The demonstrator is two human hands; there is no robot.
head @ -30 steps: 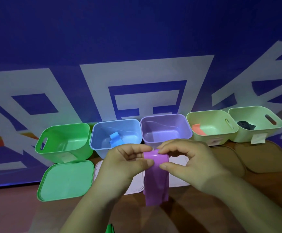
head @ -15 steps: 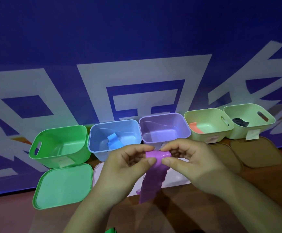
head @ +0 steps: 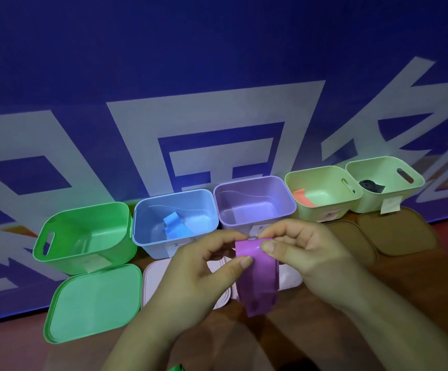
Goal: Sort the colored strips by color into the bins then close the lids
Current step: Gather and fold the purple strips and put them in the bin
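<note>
Here, both my hands held the purple strip [head: 257, 274] just in front of the purple bin [head: 257, 210], above the two pale lids [head: 156, 279]. My left hand [head: 190, 277] pinched the strip's left edge between thumb and forefinger. My right hand [head: 311, 253] pinched the folded top end, with the fingers curled over it. The remainder of the strip hung free toward the table [head: 445, 263].

Recommended procedure, as I judged it:
1. Gather the hanging tail first. A limp strip was likely to drag over the near rim.
2. Lift the strip above the rim, carry it forward over the bin, then release with both hands together.

Surrounding items: the blue bin [head: 148, 236], to the left of the purple one, contained a blue strip [head: 176, 226]. The green bin [head: 83, 236] stood further left, with its green lid [head: 94, 301] lying flat before it. To the right, one pale green bin [head: 324, 207] held an orange strip [head: 304, 200], and the far bin [head: 404, 183] held a dark strip [head: 371, 186]. Two brown lids [head: 396, 234] lay in front of them. No lid was fitted.

Obstructions: only the purple bin's near wall stood between strip and target. A green scrap [head: 174, 368] at the lower edge was probably an unsorted strip.
</note>
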